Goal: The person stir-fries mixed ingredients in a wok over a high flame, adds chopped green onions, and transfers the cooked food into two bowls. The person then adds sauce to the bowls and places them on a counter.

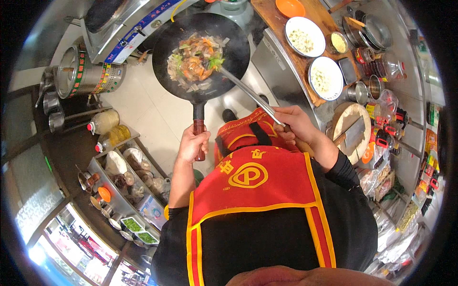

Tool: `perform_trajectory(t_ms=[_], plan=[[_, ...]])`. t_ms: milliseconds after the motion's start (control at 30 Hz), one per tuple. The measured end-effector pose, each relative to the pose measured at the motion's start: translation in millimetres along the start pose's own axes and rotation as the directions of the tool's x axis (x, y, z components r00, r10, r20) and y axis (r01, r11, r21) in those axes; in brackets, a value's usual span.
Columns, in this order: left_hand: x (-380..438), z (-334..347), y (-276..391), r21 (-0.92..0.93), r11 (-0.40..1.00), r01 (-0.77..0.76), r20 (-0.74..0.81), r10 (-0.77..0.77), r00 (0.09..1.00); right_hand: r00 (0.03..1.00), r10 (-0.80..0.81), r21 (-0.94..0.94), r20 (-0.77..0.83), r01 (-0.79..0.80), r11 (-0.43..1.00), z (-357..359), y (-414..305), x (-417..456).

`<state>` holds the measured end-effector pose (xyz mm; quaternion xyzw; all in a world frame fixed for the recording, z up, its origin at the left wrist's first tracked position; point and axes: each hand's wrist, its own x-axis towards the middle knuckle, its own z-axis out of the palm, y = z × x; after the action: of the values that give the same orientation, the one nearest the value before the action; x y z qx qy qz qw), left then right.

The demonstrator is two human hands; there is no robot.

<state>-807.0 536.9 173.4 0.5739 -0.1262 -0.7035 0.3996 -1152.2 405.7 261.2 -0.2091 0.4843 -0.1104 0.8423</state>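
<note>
My left hand (194,143) is closed around the dark red wooden handle of a black wok (229,87), which is held above the tiled floor. My right hand (295,125) grips the long metal handle of a ladle or cooking spatula (250,93). The tool's far end reaches into the cooked food (195,64), whose head is hidden there. Noodle-like pale strips, orange pieces and green leaves make up the food, with steam over it. To the right, two white bowls of pale chopped food, the upper bowl (317,26) and the lower bowl (336,93), stand on a wooden board (266,10).
A stove edge (125,39) lies at upper left, above a steel drum (68,73). Two oil bottles (114,137) and a steel rack (103,168) stand at left. Right of me, a cleaver (352,132) rests on a round chopping block (363,146), beside bottles and a steel cup (374,85).
</note>
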Motion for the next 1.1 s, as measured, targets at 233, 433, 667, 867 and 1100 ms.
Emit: perform_trajectory(t_ms=[233,433,667,867,1100], plan=[[7.9,-7.8,-9.7,0.061,0.998,0.01,0.033,-0.012,0.999,0.997,0.026,0.067,-0.069,-0.021,0.998,12.1,14.0,-14.1],[12.9,14.2,-21.5,0.028,0.999,-0.018,0.082,0.016,0.996,0.989,-0.045,-0.126,-0.144,0.026,0.992,-1.3,2.9,-39.6],[5.7,54.8,-19.0,-0.008,0.998,-0.064,0.125,0.065,0.99,0.997,-0.06,-0.043,-0.048,0.058,0.997,-49.4,-0.6,-40.0],[-0.4,73.3,-5.4,0.026,0.994,-0.11,0.098,0.107,0.989,0.993,-0.122,-0.123,0.009,0.122,0.985,-99.8,14.8,-17.3],[4.7,78.4,1.7,0.104,0.987,-0.12,0.044,0.116,0.992,0.987,-0.137,-0.082,0.08,0.143,0.986,-90.1,-3.9,-12.6]])
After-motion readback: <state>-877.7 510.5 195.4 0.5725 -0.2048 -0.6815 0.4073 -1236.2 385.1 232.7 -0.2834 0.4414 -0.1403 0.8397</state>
